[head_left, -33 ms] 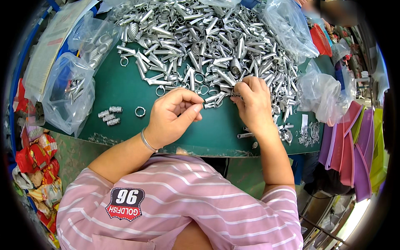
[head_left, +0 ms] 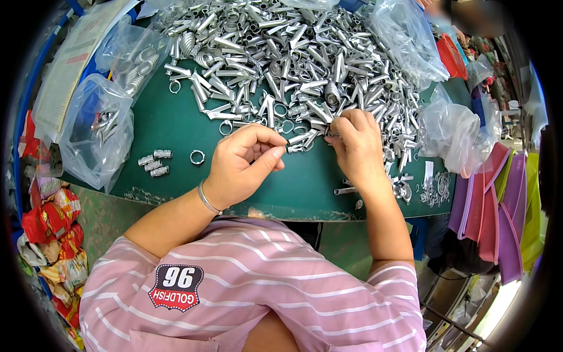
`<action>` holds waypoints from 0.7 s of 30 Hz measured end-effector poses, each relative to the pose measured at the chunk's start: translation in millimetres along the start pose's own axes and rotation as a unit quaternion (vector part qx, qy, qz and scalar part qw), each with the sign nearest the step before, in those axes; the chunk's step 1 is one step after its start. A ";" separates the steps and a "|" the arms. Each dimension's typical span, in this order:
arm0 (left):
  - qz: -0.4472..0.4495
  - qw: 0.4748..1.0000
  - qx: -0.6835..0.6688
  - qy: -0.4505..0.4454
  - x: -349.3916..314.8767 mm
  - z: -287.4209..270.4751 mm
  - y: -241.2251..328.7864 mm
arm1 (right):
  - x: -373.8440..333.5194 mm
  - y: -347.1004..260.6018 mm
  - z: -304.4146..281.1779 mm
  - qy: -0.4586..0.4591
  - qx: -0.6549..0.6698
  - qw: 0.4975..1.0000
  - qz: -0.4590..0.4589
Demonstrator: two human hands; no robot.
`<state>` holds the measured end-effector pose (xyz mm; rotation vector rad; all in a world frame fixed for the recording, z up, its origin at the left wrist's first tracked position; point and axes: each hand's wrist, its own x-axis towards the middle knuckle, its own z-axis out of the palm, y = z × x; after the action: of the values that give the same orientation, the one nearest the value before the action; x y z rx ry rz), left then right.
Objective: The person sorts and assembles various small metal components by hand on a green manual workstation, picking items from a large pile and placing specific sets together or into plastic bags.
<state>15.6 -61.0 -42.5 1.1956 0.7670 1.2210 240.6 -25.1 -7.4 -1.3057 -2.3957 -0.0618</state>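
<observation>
Left hand (head_left: 243, 164) pinched a small silver metal tube (head_left: 302, 141); your right hand (head_left: 355, 144) gripped its far end, mid-assembly; next you needed a loose silver ring (head_left: 197, 156).

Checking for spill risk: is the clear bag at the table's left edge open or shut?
Cannot tell: the clear bag lies slumped holding metal parts, its mouth hidden.

green worktable (head_left: 176, 126) | purple and yellow folders (head_left: 498, 211) right | bright floor lower right

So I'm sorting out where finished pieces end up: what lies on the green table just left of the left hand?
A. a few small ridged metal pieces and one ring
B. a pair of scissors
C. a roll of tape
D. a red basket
A: a few small ridged metal pieces and one ring lie on the bare green table, left of the left hand.
</observation>
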 end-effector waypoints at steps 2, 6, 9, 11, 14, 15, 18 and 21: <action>-0.005 1.000 0.012 -0.008 -0.3 -0.6 0.5 | -3.2 -1.7 0.6 0.018 0.041 0.999 0.007; 0.010 0.998 0.058 -0.001 0.3 2.2 1.1 | -9.0 -24.5 0.7 0.093 0.203 0.974 0.043; 0.041 0.996 0.080 -0.004 0.8 5.2 0.0 | -20.6 -43.7 7.1 0.111 0.415 0.897 0.106; 0.059 0.993 0.100 -0.017 1.2 3.2 -1.5 | -27.0 -54.3 13.5 0.122 0.530 0.827 0.142; 0.073 0.990 0.113 -0.034 1.1 -1.0 -4.4 | -32.8 -62.3 21.5 0.159 0.596 0.771 0.158; 0.070 0.991 0.108 -0.023 1.2 0.6 -2.9 | -34.5 -63.1 23.2 0.175 0.609 0.757 0.161; 0.044 0.992 0.118 -0.030 1.0 -0.6 -2.0 | -36.4 -62.5 22.9 0.199 0.597 0.767 0.129; -0.105 0.994 -0.021 -0.003 -1.2 3.9 3.6 | -36.7 -62.1 22.2 0.214 0.564 0.789 0.114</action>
<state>18.0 -63.5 -38.3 1.0547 0.8371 1.0538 200.2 -84.0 -31.8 -0.8016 -1.3692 0.8999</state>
